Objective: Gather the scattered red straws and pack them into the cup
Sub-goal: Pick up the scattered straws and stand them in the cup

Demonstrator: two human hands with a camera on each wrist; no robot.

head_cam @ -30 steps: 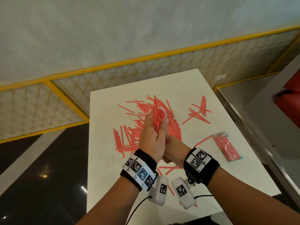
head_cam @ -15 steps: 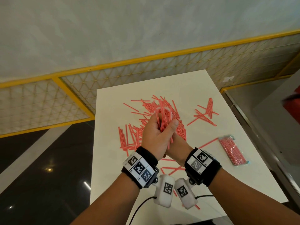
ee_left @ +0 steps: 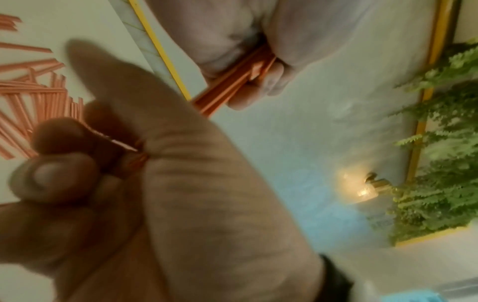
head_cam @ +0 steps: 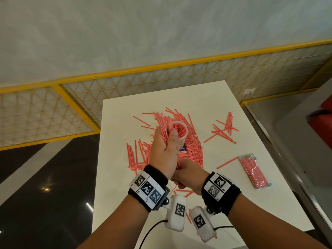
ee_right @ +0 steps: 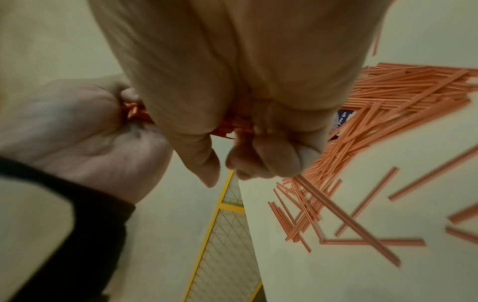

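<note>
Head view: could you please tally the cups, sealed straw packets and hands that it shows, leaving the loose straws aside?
Cup: 1
Sealed straw packet: 1
Hands: 2, the left hand gripping the cup, the right hand gripping red straws
Total: 4

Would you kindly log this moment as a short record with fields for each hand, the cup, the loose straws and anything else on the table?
left hand: grips the cup and a bundle of straws beside it, held above the table
right hand: lower, curled round the bundle's bottom ends
cup: clear plastic, mouth toward the camera, red straws inside
loose straws: main pile under the hands, a smaller cluster to the right
wrapped straw packet: lies near the right edge
table: white
</note>
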